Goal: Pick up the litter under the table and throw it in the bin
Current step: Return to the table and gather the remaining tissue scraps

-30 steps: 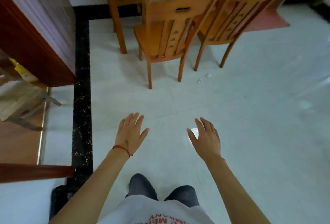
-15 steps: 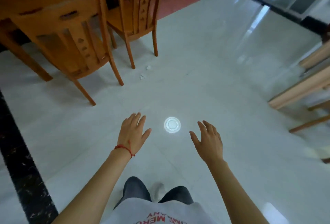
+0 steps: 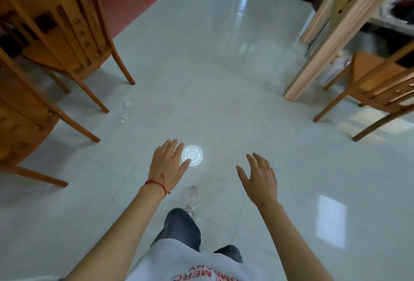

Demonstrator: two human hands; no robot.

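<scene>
Two small white scraps of litter lie on the pale tiled floor beside the chair legs at the left, one scrap (image 3: 127,104) a little farther off and the other scrap (image 3: 123,119) nearer me. My left hand (image 3: 168,164), with a red string at the wrist, is held out over the floor, fingers straight and holding nothing. My right hand (image 3: 259,177) hovers beside it, fingers relaxed and spread, also holding nothing. Both hands are well short of the litter. No bin is in view.
Two wooden chairs (image 3: 65,34) and another chair (image 3: 18,119) stand at the left by a wooden table. A pale wooden table leg (image 3: 322,52) and a further chair (image 3: 378,83) stand at the right. A red mat (image 3: 127,0) lies at the back. My shoe (image 3: 190,198) steps forward.
The view has swung right and moved forward. The chairs and litter have slid to the left, and the table leg and chair at the right came closer. Both hands stay open.
</scene>
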